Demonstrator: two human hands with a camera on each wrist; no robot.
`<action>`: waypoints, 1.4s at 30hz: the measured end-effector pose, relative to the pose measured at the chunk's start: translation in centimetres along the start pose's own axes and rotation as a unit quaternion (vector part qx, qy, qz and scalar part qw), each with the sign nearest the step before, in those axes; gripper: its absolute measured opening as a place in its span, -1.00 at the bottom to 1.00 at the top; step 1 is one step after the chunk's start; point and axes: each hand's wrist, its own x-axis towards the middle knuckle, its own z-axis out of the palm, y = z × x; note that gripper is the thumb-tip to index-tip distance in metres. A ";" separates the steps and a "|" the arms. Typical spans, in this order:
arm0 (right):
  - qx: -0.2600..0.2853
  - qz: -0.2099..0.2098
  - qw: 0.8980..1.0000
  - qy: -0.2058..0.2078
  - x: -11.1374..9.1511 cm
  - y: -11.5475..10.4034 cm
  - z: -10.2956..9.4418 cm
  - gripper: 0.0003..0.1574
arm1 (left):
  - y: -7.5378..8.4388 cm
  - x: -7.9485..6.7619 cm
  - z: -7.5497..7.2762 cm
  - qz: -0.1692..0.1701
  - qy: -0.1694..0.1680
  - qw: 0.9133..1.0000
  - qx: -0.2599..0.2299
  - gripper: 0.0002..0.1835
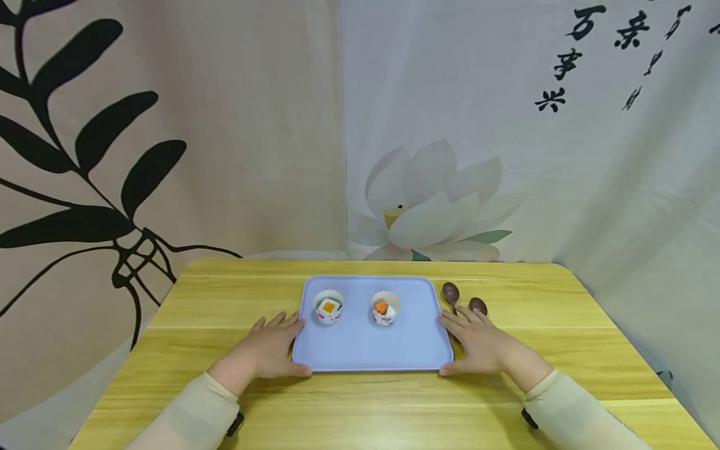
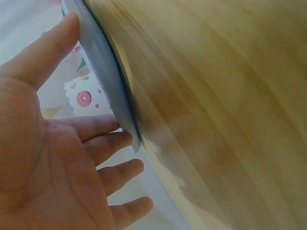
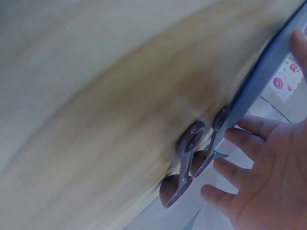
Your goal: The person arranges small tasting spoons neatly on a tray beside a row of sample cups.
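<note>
A light blue rectangular tray (image 1: 371,350) lies on the table in the head view. My left hand (image 1: 269,351) is at its left side, fingertips by the left edge and thumb at the front corner. On the opposite side, my right hand (image 1: 482,345) touches the right edge, its thumb by the front right corner. Both hands have their fingers spread and fairly straight in the wrist views. Two patterned paper cups stand on the tray: the left cup (image 1: 329,318) holds a white piece with an orange-yellow square, the right cup (image 1: 385,319) an orange piece and something white.
Two brown spoons, one farther left (image 1: 450,291) and another (image 1: 478,305), lie right of the tray, partly covered by my right hand. The wooden table (image 1: 360,412) ends at the back against a printed cloth (image 1: 270,156).
</note>
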 end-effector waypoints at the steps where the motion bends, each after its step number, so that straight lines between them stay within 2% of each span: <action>1: 0.000 -0.001 1.000 0.000 0.0 0.0 0.0 0.31 | 0.0 0.0 0.0 0.000 0.000 1.000 0.001 0.13; 10: 0.002 -0.002 1.000 -0.008 0.1 -0.1 -0.1 0.31 | 0.0 0.0 0.0 -0.001 0.000 1.000 -0.003 0.14; 20: 0.021 0.016 0.999 -0.019 0.1 -0.4 -0.4 0.29 | 0.0 0.1 0.2 -0.008 -0.005 1.000 -0.007 0.14; 29: 0.046 0.016 0.999 -0.017 0.0 -0.9 -0.9 0.18 | 0.0 0.2 0.2 -0.010 -0.005 1.000 -0.013 0.14; 35: 0.072 0.024 0.997 -0.019 -0.2 -0.9 -1.2 0.03 | -0.1 0.2 0.4 -0.011 -0.006 1.000 -0.014 0.13; 42: 0.101 0.026 0.995 -0.002 -0.9 -0.3 -2.0 -0.06 | -0.2 0.5 0.5 -0.009 -0.005 1.000 -0.007 0.15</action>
